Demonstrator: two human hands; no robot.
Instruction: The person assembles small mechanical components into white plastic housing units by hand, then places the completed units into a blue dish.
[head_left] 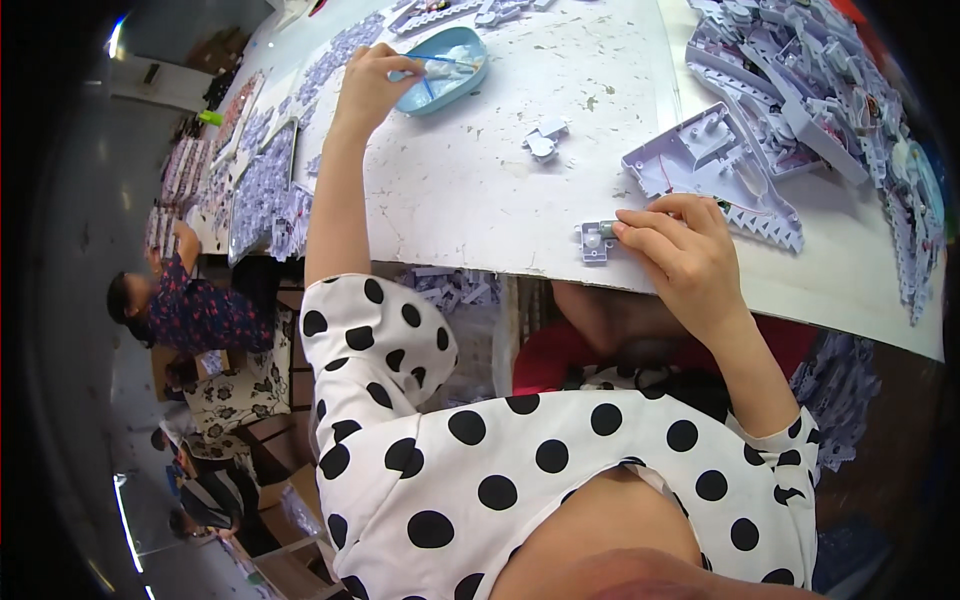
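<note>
Reaching toward 11 o'clock in the head view, the left hand (372, 80) is held over the 9 o'clock side of a light-blue oval tray (455, 97). Its fingers are pinched together, apparently on a thin blue stick (446, 61) that is laid across the tray; exact contact can't be confirmed at this size. Crumpled clear film (440, 75) is seen inside the tray, and a second blue length is angled there toward 6 o'clock.

Right hand (685, 250) is placed at 2-3 o'clock, by the near edge of the white surface (460, 200). Its fingers are closed on a small metal cylinder (609, 230), motor-like. The cylinder is seated against a small pale-lilac plastic box (594, 245), at 9 o'clock from that hand. Box is kept right by the surface edge; whether it is lifted or resting can't be told.

Just beyond the right hand, at 12-1 o'clock from it, a large lilac housing (700, 178) is laid with its inside showing; a thin red wire and a sawtooth edge are visible. Further out, at 2 o'clock in view, a heap of similar housings (800, 90) is stacked. A small loose lilac part (545, 140) is left at 1 o'clock, between tray and housing. At 10 o'clock, many small lilac parts (265, 185) are piled; near 9 o'clock a co-worker in a dark patterned top (205, 315) is seen.
</note>
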